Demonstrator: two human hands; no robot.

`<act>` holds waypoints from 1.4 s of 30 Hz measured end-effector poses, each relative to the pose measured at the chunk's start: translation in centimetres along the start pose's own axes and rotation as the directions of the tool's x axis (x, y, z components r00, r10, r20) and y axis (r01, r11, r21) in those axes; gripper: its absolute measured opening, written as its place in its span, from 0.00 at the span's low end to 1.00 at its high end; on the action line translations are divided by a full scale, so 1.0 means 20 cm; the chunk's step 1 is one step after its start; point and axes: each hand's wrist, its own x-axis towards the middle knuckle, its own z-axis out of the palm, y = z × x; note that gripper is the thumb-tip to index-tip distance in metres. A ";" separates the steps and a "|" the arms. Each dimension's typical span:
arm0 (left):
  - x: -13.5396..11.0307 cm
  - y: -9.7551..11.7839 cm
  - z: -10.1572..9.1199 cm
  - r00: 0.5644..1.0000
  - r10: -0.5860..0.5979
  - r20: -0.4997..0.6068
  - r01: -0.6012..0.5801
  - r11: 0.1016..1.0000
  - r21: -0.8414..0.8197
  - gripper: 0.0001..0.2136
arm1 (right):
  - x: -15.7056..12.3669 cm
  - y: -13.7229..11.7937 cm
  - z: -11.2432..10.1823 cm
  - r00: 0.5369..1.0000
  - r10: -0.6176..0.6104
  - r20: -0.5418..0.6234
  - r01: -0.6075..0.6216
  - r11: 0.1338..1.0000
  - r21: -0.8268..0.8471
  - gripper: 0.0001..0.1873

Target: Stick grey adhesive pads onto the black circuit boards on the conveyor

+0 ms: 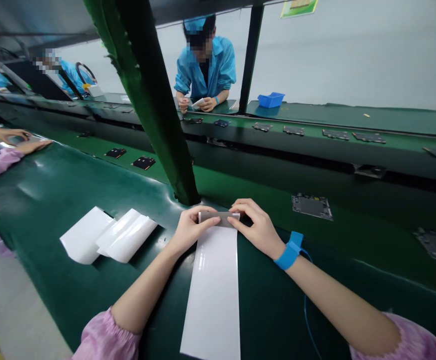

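A long glossy white sheet (218, 290) lies lengthwise before me on the green table mat, with a grey strip (223, 218) across its far end. My left hand (193, 227) pinches the strip's left end, thumb on top and fingers behind the edge. At the right end, my right hand (255, 225) grips the same strip between thumb and fingers. What the fingertips touch behind the strip is hidden. A blue wrist strap (290, 251) with a thin cord circles my right wrist.
Curled white sheets (127, 235) lie on the mat to the left. A dark green post (165, 120) rises just beyond my hands. Dark circuit boards (311, 206) sit along the green line behind. Across it a co-worker in blue (206, 70) leans; pink-sleeved hands (18, 142) are at far left.
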 end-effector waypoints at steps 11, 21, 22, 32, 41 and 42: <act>0.00 -0.03 -0.01 0.999 0.020 0.044 -0.021 0.999 0.024 0.09 | 0.00 0.03 0.01 0.996 -0.023 -0.086 0.016 0.997 -0.078 0.02; 0.01 -0.02 0.00 0.998 -0.021 0.062 0.021 1.000 -0.008 0.12 | 0.03 0.07 -0.01 0.966 0.257 -0.032 -0.252 0.960 0.123 0.17; 0.01 -0.01 0.00 0.998 -0.020 0.062 0.021 1.000 -0.013 0.12 | 0.03 0.08 -0.01 0.956 0.291 -0.027 -0.284 0.946 0.156 0.19; 0.01 0.00 0.01 0.993 -0.076 0.094 0.080 0.996 -0.044 0.09 | 0.35 0.21 -0.04 0.958 0.285 0.018 -0.285 0.954 0.095 0.23; 0.01 0.01 0.01 0.975 -0.127 0.183 0.152 0.980 -0.131 0.08 | 1.01 0.59 0.23 0.927 0.317 0.201 -0.294 0.946 -0.136 0.16; 0.01 0.01 0.01 0.975 -0.127 0.184 0.152 0.980 -0.130 0.08 | 1.05 0.63 0.25 0.928 0.309 0.209 -0.283 0.948 -0.147 0.14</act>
